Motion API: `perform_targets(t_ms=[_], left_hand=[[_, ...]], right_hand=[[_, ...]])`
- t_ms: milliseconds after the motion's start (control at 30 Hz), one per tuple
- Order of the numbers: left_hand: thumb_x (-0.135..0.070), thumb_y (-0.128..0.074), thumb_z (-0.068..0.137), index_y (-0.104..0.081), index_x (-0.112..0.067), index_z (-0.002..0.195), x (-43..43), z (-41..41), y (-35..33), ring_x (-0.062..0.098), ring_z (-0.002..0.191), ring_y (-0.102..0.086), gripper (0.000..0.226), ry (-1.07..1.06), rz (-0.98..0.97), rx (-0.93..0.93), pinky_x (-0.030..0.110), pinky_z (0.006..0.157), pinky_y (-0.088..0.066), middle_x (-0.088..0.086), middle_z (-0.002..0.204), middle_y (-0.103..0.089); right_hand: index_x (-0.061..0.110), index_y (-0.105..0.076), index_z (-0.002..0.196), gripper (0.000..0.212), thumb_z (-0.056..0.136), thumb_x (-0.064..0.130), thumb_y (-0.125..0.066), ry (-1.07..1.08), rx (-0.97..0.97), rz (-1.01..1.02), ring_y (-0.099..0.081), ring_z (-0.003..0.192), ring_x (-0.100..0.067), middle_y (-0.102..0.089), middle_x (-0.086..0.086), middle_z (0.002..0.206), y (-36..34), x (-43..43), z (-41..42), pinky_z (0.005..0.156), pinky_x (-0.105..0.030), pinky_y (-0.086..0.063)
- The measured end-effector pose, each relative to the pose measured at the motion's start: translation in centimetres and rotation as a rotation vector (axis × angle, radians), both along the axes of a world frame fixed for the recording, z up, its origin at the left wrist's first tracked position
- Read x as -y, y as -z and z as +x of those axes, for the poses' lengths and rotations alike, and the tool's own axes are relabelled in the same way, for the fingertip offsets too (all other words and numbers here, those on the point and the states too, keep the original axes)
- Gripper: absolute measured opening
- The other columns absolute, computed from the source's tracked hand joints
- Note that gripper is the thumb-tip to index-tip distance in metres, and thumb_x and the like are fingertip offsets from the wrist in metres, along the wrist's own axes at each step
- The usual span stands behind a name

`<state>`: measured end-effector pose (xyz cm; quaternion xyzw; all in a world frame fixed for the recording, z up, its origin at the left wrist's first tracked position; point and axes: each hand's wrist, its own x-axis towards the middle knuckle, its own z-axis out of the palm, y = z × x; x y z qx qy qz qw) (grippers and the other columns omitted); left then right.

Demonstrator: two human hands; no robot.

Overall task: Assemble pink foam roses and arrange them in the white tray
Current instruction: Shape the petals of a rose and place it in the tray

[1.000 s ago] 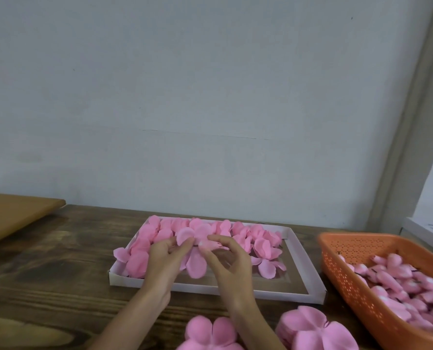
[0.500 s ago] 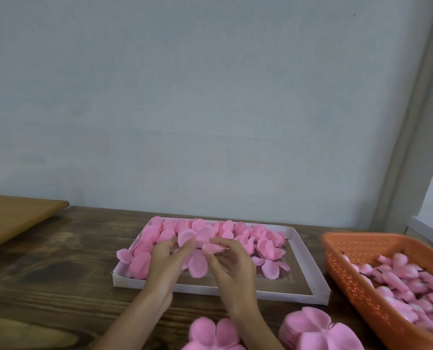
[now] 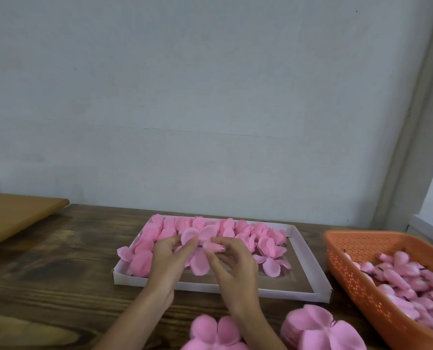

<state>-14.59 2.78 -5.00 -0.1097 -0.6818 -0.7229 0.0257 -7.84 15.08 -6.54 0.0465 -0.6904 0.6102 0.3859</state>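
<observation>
Orange basket (image 3: pixel 357 286) beside white tray (image 3: pixel 286 294)

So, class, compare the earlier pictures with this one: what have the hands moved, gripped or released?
Nothing has visibly moved. The left hand and right hand keep holding the same pink foam rose above the white tray, and nothing was let go. The orange basket and loose petal stacks stayed put.

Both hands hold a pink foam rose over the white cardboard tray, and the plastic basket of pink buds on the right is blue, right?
Not quite: the head view shows the perforated plastic basket is orange, not blue. The rest stands: left hand and right hand hold the pink foam rose over the white cardboard tray.
</observation>
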Motion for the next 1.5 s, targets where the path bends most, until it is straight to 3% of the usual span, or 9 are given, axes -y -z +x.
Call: perform_targets(t_ms=[333,433,533,667,767,833,1033,1300,1500], left_hand=[[-0.021,-0.073,0.097,-0.081,-0.027,0.101,0.1,0.1,-0.2,0.005,0.090,-0.074,0.011,0.090,-0.050,-0.129,0.019,0.065,-0.058,-0.011,0.093,-0.080],[-0.023,-0.073,0.096,-0.081,-0.030,0.103,0.3,-0.1,-0.1,0.003,0.094,-0.073,0.012,0.119,-0.077,-0.161,0.021,0.075,-0.057,-0.013,0.098,-0.080],[-0.026,-0.075,0.093,-0.081,-0.033,0.104,0.5,-0.2,-0.2,0.005,0.100,-0.073,0.014,0.174,-0.036,-0.168,0.024,0.077,-0.060,-0.011,0.107,-0.079],[-0.041,-0.076,0.083,-0.081,-0.040,0.104,0.4,-0.1,-0.3,0.009,0.102,-0.074,0.022,0.231,-0.013,-0.143,0.029,0.076,-0.062,-0.009,0.110,-0.080],[-0.043,-0.075,0.081,-0.082,-0.038,0.104,0.7,-0.3,-0.2,0.014,0.104,-0.075,0.025,0.273,-0.023,-0.124,0.035,0.083,-0.063,-0.004,0.110,-0.080],[-0.041,-0.075,0.082,-0.082,-0.038,0.102,0.9,-0.4,-0.2,0.015,0.103,-0.075,0.022,0.284,-0.011,-0.118,0.033,0.079,-0.063,-0.004,0.108,-0.080],[-0.040,-0.078,0.082,-0.079,-0.038,0.105,1.0,-0.4,-0.5,0.016,0.100,-0.077,0.023,0.271,0.008,-0.118,0.036,0.076,-0.064,-0.003,0.107,-0.080],[-0.036,-0.079,0.086,-0.078,-0.030,0.102,0.8,0.0,-0.6,0.017,0.093,-0.078,0.017,0.251,0.032,-0.093,0.027,0.067,-0.060,0.002,0.100,-0.081],[-0.026,-0.079,0.092,-0.081,-0.025,0.100,-0.1,0.3,-0.2,0.005,0.084,-0.075,0.008,0.060,0.035,-0.128,0.016,0.059,-0.056,-0.006,0.090,-0.081]], right_hand=[[0.041,-0.069,0.109,0.035,0.088,0.016,-0.080,0.080,0.051,0.106,-0.071,0.098,-0.007,-0.072,0.016,0.105,-0.4,-0.1,0.3,0.083,-0.023,-0.059],[0.037,-0.058,0.129,0.054,0.084,0.025,-0.084,0.101,0.115,0.043,-0.069,0.098,-0.004,-0.071,0.013,0.104,-0.6,-0.1,0.6,0.080,-0.014,-0.055],[0.038,-0.049,0.140,0.069,0.082,0.034,-0.086,0.111,0.182,0.017,-0.069,0.094,-0.007,-0.071,0.008,0.103,-1.0,-0.5,0.7,0.082,-0.021,-0.057],[0.041,-0.065,0.117,0.041,0.081,0.036,-0.084,0.167,0.193,0.156,-0.066,0.093,-0.008,-0.071,0.012,0.100,-1.9,-1.3,0.7,0.082,-0.029,-0.057],[0.042,-0.067,0.100,0.026,0.080,0.039,-0.084,0.216,0.169,0.234,-0.057,0.107,-0.013,-0.061,0.011,0.108,-2.1,-1.6,0.8,0.087,-0.031,-0.053],[0.035,-0.070,0.099,0.024,0.080,0.037,-0.085,0.185,0.171,0.192,-0.057,0.110,-0.014,-0.061,0.009,0.110,-2.2,-1.6,0.7,0.089,-0.033,-0.054],[0.023,-0.076,0.097,0.017,0.083,0.023,-0.085,0.052,0.135,0.037,-0.074,0.088,-0.018,-0.078,0.005,0.091,-1.9,-1.3,0.5,0.081,-0.050,-0.060],[0.039,-0.059,0.103,0.017,0.093,0.037,-0.073,0.139,0.119,0.214,-0.070,0.091,0.000,-0.072,0.024,0.097,-1.3,-0.9,0.8,0.074,-0.023,-0.056],[0.039,-0.064,0.098,0.017,0.086,0.042,-0.076,0.078,0.127,0.185,-0.073,0.085,-0.009,-0.075,0.014,0.091,-1.8,-1.0,0.7,0.077,-0.042,-0.061]])
